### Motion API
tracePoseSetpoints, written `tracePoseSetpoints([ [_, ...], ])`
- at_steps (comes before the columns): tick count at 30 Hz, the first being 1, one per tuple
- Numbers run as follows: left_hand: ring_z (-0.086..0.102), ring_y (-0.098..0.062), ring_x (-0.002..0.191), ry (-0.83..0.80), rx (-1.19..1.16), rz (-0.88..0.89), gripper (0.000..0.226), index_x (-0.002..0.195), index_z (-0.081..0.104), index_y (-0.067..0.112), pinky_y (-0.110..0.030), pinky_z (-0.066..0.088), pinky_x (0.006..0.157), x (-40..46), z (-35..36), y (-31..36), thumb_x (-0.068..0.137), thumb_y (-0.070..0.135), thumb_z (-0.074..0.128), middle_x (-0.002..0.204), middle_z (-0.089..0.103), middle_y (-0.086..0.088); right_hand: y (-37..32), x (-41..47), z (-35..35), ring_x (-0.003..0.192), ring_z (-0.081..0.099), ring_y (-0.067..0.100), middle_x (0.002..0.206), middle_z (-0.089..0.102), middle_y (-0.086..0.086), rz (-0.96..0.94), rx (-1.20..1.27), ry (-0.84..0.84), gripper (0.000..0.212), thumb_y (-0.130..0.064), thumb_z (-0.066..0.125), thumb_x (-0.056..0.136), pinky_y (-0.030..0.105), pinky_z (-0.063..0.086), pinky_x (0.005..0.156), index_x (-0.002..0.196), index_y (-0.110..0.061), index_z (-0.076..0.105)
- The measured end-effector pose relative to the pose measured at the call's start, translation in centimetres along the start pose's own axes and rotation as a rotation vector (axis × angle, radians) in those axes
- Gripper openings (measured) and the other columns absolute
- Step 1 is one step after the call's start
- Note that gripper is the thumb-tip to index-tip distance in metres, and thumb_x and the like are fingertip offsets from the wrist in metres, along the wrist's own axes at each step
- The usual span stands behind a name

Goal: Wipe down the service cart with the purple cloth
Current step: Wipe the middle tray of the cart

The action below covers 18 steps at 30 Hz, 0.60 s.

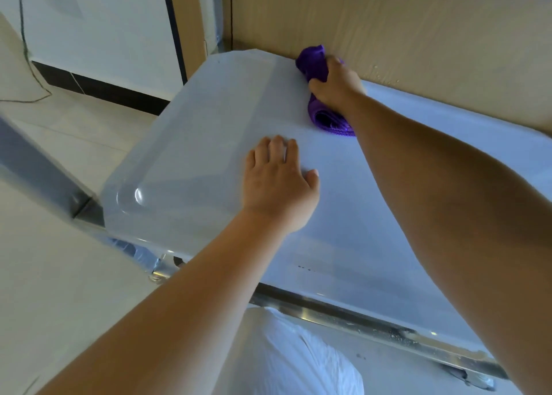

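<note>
Right hand: the right hand (336, 82) was up at the top centre of the frame, fingers curled round the bunched purple cloth (316, 66) and bearing down on it.
Purple cloth: it was wadded into a roll, lying on the far edge of the cart top, right against the tan wall panel (418, 21); one end poked out beyond the fingers, the other trailed under the wrist.
Left hand: the left hand (279, 182) lay flat in the middle of the frame, palm down on the cart top, fingers straight and close together, thumb out to the right, gripping nothing.
Service cart: the service cart (185, 144) had a pale, glossy top with a raised, rounded rim that filled the centre; a metal rail ran under its near edge at lower right.
Plastic bag: a white plastic bag (298, 359) hung below the near edge, bottom centre.
Cable: a dark cable (25, 45) ran down the white wall at upper left.
Floor: a pale tiled floor (44, 275) was on the left side.
</note>
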State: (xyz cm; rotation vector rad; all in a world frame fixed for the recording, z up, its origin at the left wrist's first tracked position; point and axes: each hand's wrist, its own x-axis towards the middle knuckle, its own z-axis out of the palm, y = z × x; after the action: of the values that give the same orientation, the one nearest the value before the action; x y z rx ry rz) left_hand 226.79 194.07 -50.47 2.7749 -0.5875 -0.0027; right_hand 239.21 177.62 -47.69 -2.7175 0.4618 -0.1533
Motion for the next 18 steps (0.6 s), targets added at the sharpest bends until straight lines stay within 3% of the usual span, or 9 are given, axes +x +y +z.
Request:
tracePoseSetpoints([
  [3, 0.015, -0.025, 0.137, 0.005, -0.005, -0.009, 0.058, 0.144, 0.022, 0.01, -0.033, 0.012, 0.111, 0.1, -0.3, 0.0, 0.096, 0.042, 0.032, 0.149, 0.021, -0.009, 0.0, -0.2, -0.4, 0.114, 0.049, 0.036, 0.126, 0.052, 0.015, 0.066, 0.038, -0.022, 0.057, -0.037, 0.046, 0.089, 0.039, 0.04, 0.092, 0.139, -0.015, 0.03],
  [9, 0.017, -0.026, 0.136, 0.033, -0.017, -0.009, 0.056, 0.142, 0.026, 0.011, -0.033, 0.013, 0.109, 0.0, -0.3, -0.2, 0.095, 0.042, 0.033, 0.147, 0.025, -0.008, 2.0, -1.2, -0.9, 0.117, 0.046, 0.032, 0.125, 0.052, 0.009, 0.196, 0.065, 0.094, 0.048, -0.033, 0.042, 0.09, 0.039, 0.03, 0.102, 0.134, -0.015, 0.035],
  [16, 0.017, -0.026, 0.136, 0.024, -0.003, 0.008, 0.055, 0.141, 0.027, 0.012, -0.034, 0.013, 0.11, 0.0, -0.2, -0.2, 0.095, 0.042, 0.033, 0.147, 0.025, -0.008, 5.5, -1.8, -1.7, 0.119, 0.044, 0.032, 0.126, 0.052, 0.009, 0.288, 0.086, 0.188, 0.051, -0.034, 0.043, 0.087, 0.036, 0.032, 0.102, 0.133, -0.016, 0.035],
  [18, 0.018, -0.026, 0.136, 0.02, 0.007, 0.004, 0.055, 0.141, 0.027, 0.012, -0.034, 0.013, 0.11, 0.1, -0.1, -0.1, 0.095, 0.042, 0.033, 0.146, 0.025, -0.008, 6.6, -1.8, -1.9, 0.121, 0.043, 0.029, 0.122, 0.055, 0.009, 0.332, 0.089, 0.212, 0.051, -0.033, 0.041, 0.086, 0.037, 0.026, 0.106, 0.133, -0.016, 0.035],
])
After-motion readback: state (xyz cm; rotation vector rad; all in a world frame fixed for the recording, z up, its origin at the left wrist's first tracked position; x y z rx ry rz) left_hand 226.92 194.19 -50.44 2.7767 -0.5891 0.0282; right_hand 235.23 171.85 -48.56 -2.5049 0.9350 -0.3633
